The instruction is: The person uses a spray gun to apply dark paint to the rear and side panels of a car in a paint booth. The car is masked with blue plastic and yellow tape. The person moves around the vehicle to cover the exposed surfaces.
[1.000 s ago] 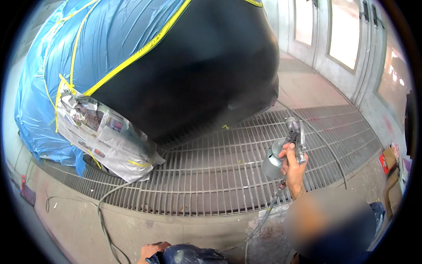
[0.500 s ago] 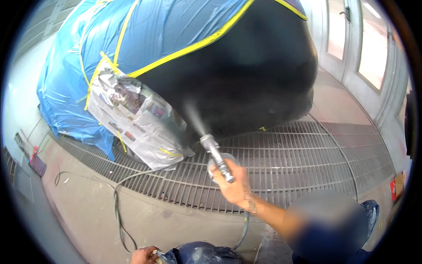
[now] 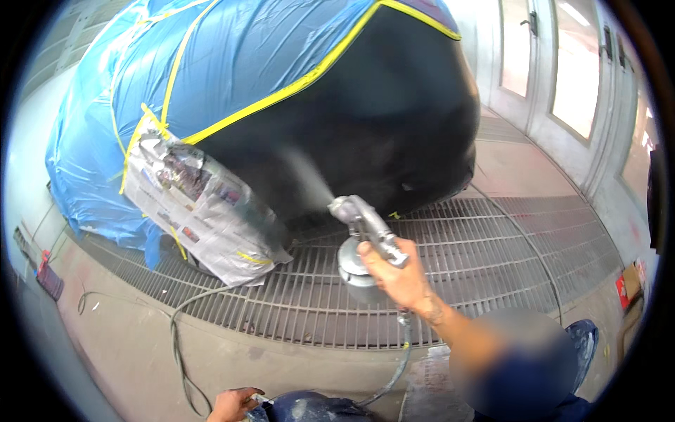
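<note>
My right hand (image 3: pixel 406 278) is wrapped round the handle of a metal spray gun (image 3: pixel 373 228), with a round grey cup (image 3: pixel 360 273) hanging beneath it. A pale mist fans from the nozzle toward the lower left part of a black vehicle body panel (image 3: pixel 383 116). An air hose (image 3: pixel 403 346) drops from the handle. At the lower edge, beside dark blue trousers (image 3: pixel 309 408), my left hand (image 3: pixel 234 405) shows partly, its fingers apart and nothing visible in them. Yellow tape (image 3: pixel 290 89) borders the panel, and newspaper (image 3: pixel 200 207) covers the area at its left.
Blue plastic film (image 3: pixel 232 77) wraps the rest of the vehicle. A slatted floor grating (image 3: pixel 464 274) runs beneath and in front of it. A grey hose (image 3: pixel 176 344) curls across the floor at left. Glazed doors (image 3: pixel 576 77) stand at right, near a red and brown box (image 3: pixel 629 283).
The spray gun has moved right and slightly up, tilting so its cup shows more. The vehicle sits further left in view. My left hand's fingers look more stretched out.
</note>
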